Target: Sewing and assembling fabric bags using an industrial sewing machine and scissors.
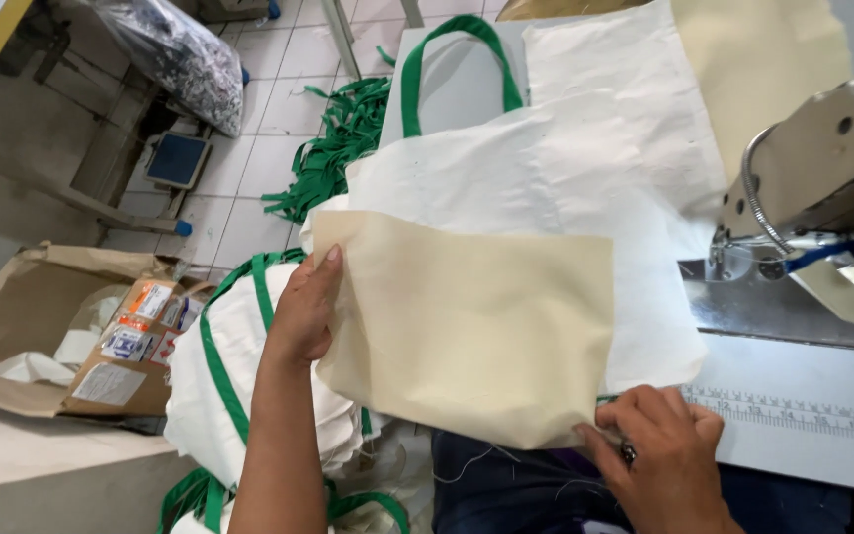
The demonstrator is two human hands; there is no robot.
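- Right hand (659,445) at near edge: fingers (635,415) closed in a pinch on lower right corner of cream fabric panel (467,326).
- Left hand (305,311) on panel's left edge: thumb on top, other fingers curled behind the cloth, gripping it.
- Panel held flat over white tote bag (546,188), partly over table (803,415), just left of sewing machine (822,178).
- To do well, probably: keep both grips taut, panel edges square to bag body, no wrinkles before feeding toward needle.
- Printed ruler strip (793,410) on table, handy for alignment.
- Pile of finished white bags with green straps (239,376) below left forearm.
- Cardboard box (81,336) on floor left; loose green strap heap (338,148) farther back.
- Green handle (457,59) of bag at far end.
- Hidden: left fingertips behind cloth; needle area cut off by machine head; bag's lower edge under panel, so overlap unclear.
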